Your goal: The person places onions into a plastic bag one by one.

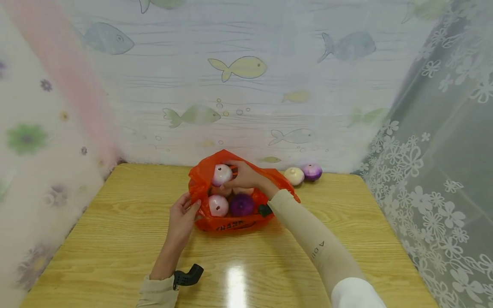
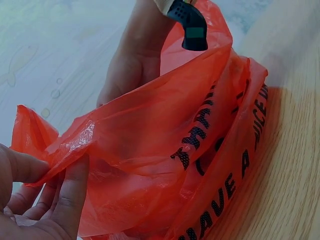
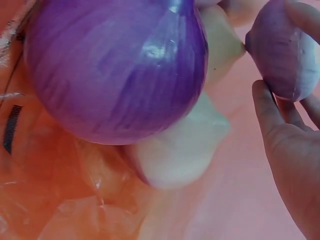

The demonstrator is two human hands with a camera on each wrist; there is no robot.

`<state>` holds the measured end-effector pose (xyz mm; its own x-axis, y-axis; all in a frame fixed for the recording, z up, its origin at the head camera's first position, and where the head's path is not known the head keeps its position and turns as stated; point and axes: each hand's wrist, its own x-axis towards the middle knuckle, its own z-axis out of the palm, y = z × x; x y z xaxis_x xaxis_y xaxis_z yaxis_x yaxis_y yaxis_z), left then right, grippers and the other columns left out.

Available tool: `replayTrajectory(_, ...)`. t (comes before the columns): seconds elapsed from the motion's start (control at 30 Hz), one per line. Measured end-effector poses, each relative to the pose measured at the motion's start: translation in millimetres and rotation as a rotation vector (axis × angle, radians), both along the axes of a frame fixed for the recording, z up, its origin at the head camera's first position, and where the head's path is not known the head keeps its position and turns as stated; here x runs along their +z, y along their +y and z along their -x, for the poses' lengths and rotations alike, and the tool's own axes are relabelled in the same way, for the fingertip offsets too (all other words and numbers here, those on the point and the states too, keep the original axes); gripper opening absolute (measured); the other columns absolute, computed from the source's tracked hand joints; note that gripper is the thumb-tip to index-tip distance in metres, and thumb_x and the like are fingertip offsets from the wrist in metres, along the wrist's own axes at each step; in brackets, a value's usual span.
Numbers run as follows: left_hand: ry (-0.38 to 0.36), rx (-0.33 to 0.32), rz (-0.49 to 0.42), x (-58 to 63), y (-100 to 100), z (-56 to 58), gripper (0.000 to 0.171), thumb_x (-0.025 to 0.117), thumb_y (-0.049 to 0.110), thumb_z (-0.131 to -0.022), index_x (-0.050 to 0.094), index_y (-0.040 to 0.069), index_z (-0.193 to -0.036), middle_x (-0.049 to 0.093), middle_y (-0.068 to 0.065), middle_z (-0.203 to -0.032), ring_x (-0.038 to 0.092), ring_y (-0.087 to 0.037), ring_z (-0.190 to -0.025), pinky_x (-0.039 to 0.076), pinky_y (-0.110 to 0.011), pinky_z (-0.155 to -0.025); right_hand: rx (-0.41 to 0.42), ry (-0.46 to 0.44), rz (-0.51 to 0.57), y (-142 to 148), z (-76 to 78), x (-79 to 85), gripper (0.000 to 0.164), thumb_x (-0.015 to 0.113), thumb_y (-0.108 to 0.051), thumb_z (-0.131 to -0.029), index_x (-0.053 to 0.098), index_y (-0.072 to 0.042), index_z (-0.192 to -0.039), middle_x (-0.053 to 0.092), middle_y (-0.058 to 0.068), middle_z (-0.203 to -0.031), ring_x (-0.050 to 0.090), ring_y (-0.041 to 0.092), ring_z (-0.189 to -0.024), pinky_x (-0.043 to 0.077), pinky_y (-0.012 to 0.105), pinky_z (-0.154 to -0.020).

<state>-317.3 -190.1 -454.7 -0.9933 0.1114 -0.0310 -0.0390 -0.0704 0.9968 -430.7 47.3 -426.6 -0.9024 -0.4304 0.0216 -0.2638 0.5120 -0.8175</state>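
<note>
A red plastic bag with black lettering lies on its side, its mouth toward me. My left hand pinches the left edge of its opening between thumb and fingers, as the left wrist view shows up close. Inside the mouth, my right hand grips a light purple onion above the others. A pinkish onion and a dark purple onion sit at the front of the bag. Pale onions lie behind the large purple one in the right wrist view.
Just right of the bag, a cream onion and a purple onion stand side by side at the back of the wooden table. A fish-patterned curtain hangs right behind the table's far edge.
</note>
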Motion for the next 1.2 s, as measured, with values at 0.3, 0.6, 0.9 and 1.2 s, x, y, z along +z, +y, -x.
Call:
replayTrajectory(0.3, 0.008, -0.001, -0.014, 3.5, 2.2, -2.0, 0.040, 0.051, 0.006, -0.106, 0.045, 0.002, -0.145, 0.055, -0.020, -0.138, 0.063, -0.010, -0.095, 0.056, -0.019, -0.077, 0.003, 0.020, 0.022, -3.0, 2.3, 2.1, 0.077, 0.085, -0.012, -0.080, 0.049, -0.005, -0.148, 0.059, 0.013, -0.138, 0.061, 0.029, -0.122, 0.053, 0.036, -0.099)
replayTrajectory(0.6, 0.008, -0.002, -0.010, 2.0, 1.4, -0.6, 0.040, 0.050, 0.006, -0.106, 0.045, 0.004, -0.146, 0.056, -0.017, -0.138, 0.063, -0.012, -0.097, 0.057, -0.021, -0.078, 0.019, 0.007, 0.076, -4.2, 5.1, 2.1, 0.081, 0.086, -0.013, -0.080, 0.045, -0.004, -0.150, 0.054, 0.014, -0.145, 0.058, 0.031, -0.126, 0.049, 0.040, -0.106)
replayTrajectory(0.9, 0.028, 0.003, -0.005, 2.1, 1.4, 0.2, 0.039, 0.051, 0.007, -0.106, 0.046, 0.003, -0.144, 0.056, -0.019, -0.139, 0.064, -0.011, -0.097, 0.057, -0.020, -0.079, 0.005, 0.017, 0.067, -1.4, 1.1, 1.2, 0.079, 0.086, -0.016, -0.082, 0.047, -0.007, -0.150, 0.054, 0.010, -0.146, 0.058, 0.028, -0.127, 0.049, 0.040, -0.106)
replayTrajectory(1.2, 0.040, 0.016, 0.019, 3.3, 0.0, -0.1, 0.038, 0.051, 0.007, -0.106, 0.047, 0.002, -0.144, 0.057, -0.019, -0.138, 0.062, -0.011, -0.095, 0.056, -0.020, -0.076, 0.001, 0.024, 0.052, 1.3, -6.7, 17.2, 0.068, 0.081, -0.021, -0.087, 0.051, -0.010, -0.148, 0.056, 0.008, -0.146, 0.058, 0.026, -0.128, 0.047, 0.039, -0.108)
